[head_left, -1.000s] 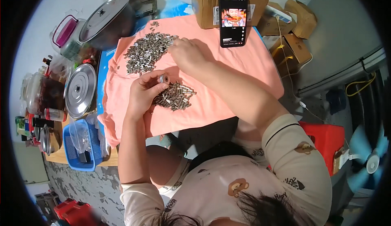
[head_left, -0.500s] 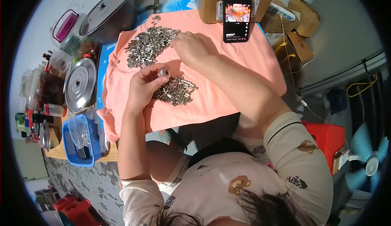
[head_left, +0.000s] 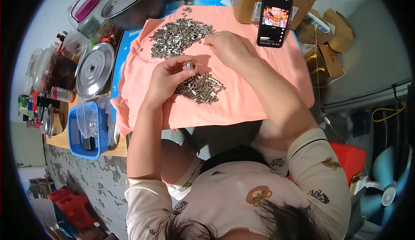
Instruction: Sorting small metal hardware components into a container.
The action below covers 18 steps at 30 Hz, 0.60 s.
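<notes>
left hand [head_left: 166, 78] closed, pinching a small metal ring [head_left: 190, 65] above the near pile [head_left: 199, 88]; right hand [head_left: 227, 47] curled at the far pile [head_left: 179, 37], its grip apparently empty.

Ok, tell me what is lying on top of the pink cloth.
On the pink cloth lie two heaps of small metal pieces, the far heap and the near heap. The left hand covers part of the near heap.

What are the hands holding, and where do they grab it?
The left hand pinches a small round silver metal piece by its sides. Whether the right hand holds anything cannot be told.
</notes>
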### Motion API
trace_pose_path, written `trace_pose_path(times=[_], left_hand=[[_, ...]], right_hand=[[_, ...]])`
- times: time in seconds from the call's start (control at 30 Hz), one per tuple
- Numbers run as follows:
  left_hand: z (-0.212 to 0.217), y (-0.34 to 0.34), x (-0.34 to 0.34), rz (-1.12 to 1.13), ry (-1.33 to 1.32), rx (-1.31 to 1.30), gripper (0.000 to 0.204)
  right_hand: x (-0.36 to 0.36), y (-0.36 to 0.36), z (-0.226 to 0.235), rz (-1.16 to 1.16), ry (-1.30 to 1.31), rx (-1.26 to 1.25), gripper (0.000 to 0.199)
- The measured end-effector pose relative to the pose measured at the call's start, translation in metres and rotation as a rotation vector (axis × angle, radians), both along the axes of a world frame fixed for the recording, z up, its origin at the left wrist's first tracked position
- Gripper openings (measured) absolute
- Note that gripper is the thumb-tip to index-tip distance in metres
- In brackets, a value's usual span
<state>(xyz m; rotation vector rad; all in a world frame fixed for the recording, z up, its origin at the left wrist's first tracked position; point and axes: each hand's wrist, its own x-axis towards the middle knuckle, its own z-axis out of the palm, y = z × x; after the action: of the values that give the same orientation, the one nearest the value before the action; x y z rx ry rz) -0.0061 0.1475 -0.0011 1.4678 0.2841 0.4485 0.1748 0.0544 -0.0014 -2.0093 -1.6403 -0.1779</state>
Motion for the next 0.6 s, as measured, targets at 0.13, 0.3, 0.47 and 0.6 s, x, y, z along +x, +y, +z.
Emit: trace_pose_path(times=[0.13,0.3,0.47,0.6], left_hand=[[-0.002,0.001,0.0,-0.009,0.0,0.012,0.029],[-0.001,0.001,-0.002,0.0,0.011,-0.003,0.029],[0.0,0.001,-0.001,-0.004,0.02,-0.006,0.03],[0.002,-0.001,0.0,-0.008,0.014,-0.015,0.029]], right_hand=[[-0.003,0.0,-0.001,-0.024,-0.044,-0.022,0.012],[-0.007,0.003,0.001,-0.008,-0.071,-0.046,0.008],[-0.015,0.001,0.002,-0.027,-0.101,-0.001,0.005],[-0.012,0.002,0.0,-0.033,-0.042,-0.029,0.004]])
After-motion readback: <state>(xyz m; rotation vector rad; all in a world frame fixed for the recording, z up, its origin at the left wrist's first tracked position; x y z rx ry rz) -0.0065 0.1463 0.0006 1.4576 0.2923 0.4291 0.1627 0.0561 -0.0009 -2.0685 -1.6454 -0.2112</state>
